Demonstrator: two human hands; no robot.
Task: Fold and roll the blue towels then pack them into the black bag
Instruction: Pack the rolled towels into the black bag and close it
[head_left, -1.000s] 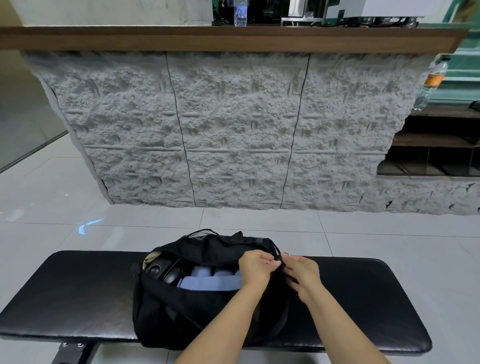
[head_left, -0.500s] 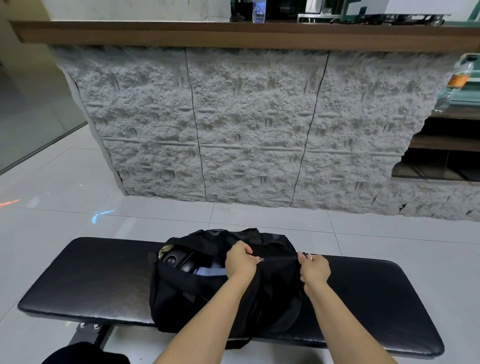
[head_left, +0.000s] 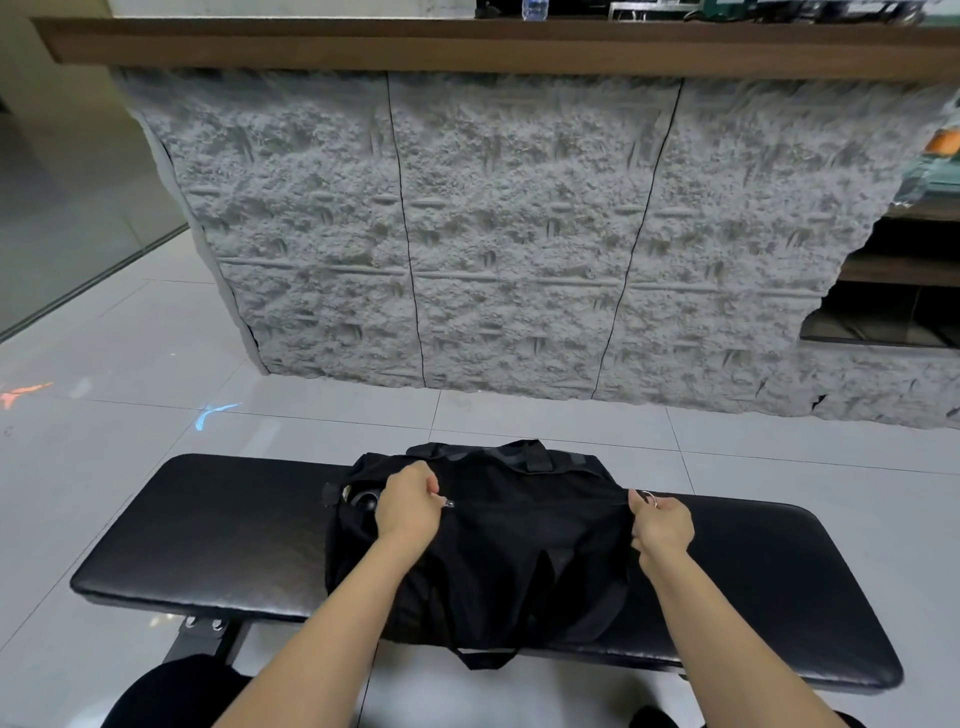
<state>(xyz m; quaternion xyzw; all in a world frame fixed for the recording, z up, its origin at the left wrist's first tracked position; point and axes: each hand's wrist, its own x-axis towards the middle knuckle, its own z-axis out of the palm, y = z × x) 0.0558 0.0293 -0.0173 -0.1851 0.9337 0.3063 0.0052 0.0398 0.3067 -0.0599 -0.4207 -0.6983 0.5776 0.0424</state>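
Fingers of the left hand (head_left: 408, 512) curl into a pinch on the zipper pull (head_left: 448, 503), which sits at that hand's thumb side. The right hand (head_left: 662, 527) is closed as a fist on the fabric at the right end of the black bag (head_left: 498, 551), with a small metal ring (head_left: 648, 498) showing just above its knuckles.

Between the two hands the zipper line runs straight and closed across the top of the bag. Just outboard of the left hand, a short gap at the bag's left end exposes a dark round item (head_left: 369, 501); what it is cannot be determined.

The bag lies under both hands, on the middle of the black padded counter (head_left: 208, 530). A carry handle (head_left: 524, 457) lies on the bag's far side, beyond the hands. A strap loop (head_left: 485, 657) hangs over the counter's near edge, below and between the forearms.

Beyond the counter, the tiled floor (head_left: 130, 415) carries a blue mark (head_left: 213, 414) and an orange mark (head_left: 21, 393), both far to the left of the left hand. A rough stone-faced wall (head_left: 519, 234) topped by a wooden ledge (head_left: 363, 47) stands past the floor. Dark shelves (head_left: 893, 270) sit far beyond the right hand.
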